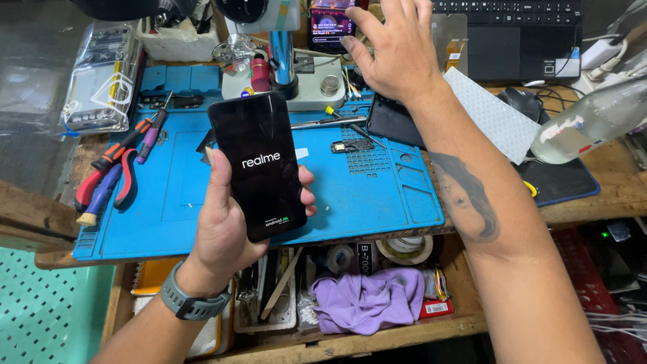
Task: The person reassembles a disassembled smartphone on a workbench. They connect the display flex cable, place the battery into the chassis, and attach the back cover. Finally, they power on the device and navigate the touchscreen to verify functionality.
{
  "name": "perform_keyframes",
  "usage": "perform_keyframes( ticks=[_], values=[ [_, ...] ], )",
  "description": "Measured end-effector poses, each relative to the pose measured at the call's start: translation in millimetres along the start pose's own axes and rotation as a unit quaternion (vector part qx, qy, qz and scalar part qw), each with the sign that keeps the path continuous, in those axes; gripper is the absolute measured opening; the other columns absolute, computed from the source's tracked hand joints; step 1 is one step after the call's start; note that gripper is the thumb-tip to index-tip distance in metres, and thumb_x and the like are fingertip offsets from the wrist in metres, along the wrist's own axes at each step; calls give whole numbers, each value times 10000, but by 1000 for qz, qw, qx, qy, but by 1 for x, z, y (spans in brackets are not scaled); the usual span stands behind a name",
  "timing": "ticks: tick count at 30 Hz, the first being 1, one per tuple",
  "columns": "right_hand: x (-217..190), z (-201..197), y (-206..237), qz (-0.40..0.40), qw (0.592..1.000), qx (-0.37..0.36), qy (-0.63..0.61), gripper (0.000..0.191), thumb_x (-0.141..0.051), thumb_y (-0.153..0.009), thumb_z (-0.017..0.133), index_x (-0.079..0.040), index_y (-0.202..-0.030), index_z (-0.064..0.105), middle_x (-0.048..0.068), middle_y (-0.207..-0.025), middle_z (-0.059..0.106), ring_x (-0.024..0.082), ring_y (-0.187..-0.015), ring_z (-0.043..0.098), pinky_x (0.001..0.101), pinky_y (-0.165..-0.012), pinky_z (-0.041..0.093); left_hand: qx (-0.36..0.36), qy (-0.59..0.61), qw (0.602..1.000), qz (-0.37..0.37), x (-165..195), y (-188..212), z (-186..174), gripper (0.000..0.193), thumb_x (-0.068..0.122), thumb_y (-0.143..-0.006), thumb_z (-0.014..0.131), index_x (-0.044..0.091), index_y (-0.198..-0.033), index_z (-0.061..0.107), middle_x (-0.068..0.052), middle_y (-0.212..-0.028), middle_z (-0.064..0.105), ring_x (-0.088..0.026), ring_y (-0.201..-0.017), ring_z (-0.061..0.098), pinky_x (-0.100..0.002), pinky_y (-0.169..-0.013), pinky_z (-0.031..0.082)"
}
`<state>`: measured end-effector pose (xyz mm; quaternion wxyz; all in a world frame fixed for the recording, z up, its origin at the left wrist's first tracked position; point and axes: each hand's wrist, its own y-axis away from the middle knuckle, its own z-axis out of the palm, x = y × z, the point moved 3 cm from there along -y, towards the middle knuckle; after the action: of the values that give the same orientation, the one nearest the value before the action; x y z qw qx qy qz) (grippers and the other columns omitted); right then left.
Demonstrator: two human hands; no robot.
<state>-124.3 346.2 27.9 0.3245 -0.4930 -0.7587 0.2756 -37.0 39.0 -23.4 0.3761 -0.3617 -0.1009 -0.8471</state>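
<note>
Between the left hand's (pixel 226 222) fingers, the smartphone (pixel 257 165) shows a glossy black glass face. Beneath those fingers lies a matt blue rubbery mat (pixel 377 195) on a rough, worn wooden bench (pixel 606 192), with soft, creased purple cloth (pixel 367 300) below. Just beside the right hand's (pixel 397 50) fingers rises a polished, shiny metal post (pixel 282 57).

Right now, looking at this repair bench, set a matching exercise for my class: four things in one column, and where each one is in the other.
Things:
1 black smartphone
2 purple cloth
3 red-handled pliers
4 clear bottle

Places:
A lying at the bench's right edge
B in the open drawer below
C held in the left hand
D at the blue mat's left edge

Pairs: 1-C, 2-B, 3-D, 4-A
</note>
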Motion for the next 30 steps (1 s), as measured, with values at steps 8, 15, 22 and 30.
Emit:
perform_keyframes(
  ticks=[8,15,22,30],
  values=[
    [4,5,2,-1,1000,0,20,335,-339,-1078,722,-82,-1292,694,122,-1453,530,295,-1359,449,493,-1045,320,-5,5,1000,5,2,0,2,812,673,-1054,267,-19,-1373,549,-178,-1168,692,-285,-992,699,-486,-922,582],
    [11,6,5,20,998,4,51,316,-333,-1086,711,-88,-1283,687,113,-1440,546,296,-1344,457,506,-1041,317,3,-6,1000,13,2,2,1,806,672,-1057,271,-22,-1358,549,-182,-1159,694,-291,-983,702,-492,-906,585],
    [14,5,6,31,998,10,45,320,-334,-1091,705,-85,-1289,677,118,-1428,550,302,-1335,473,507,-1037,319,-4,4,1000,14,2,2,0,800,668,-1059,274,-17,-1365,552,-184,-1160,695,-288,-984,703,-487,-907,585],
    [13,4,6,31,998,13,45,319,-332,-1088,706,-81,-1284,680,113,-1421,560,293,-1326,479,501,-1027,323,3,3,1000,9,2,1,1,804,671,-1050,267,-12,-1364,552,-180,-1155,697,-286,-977,705,-488,-905,588]
  ],
)
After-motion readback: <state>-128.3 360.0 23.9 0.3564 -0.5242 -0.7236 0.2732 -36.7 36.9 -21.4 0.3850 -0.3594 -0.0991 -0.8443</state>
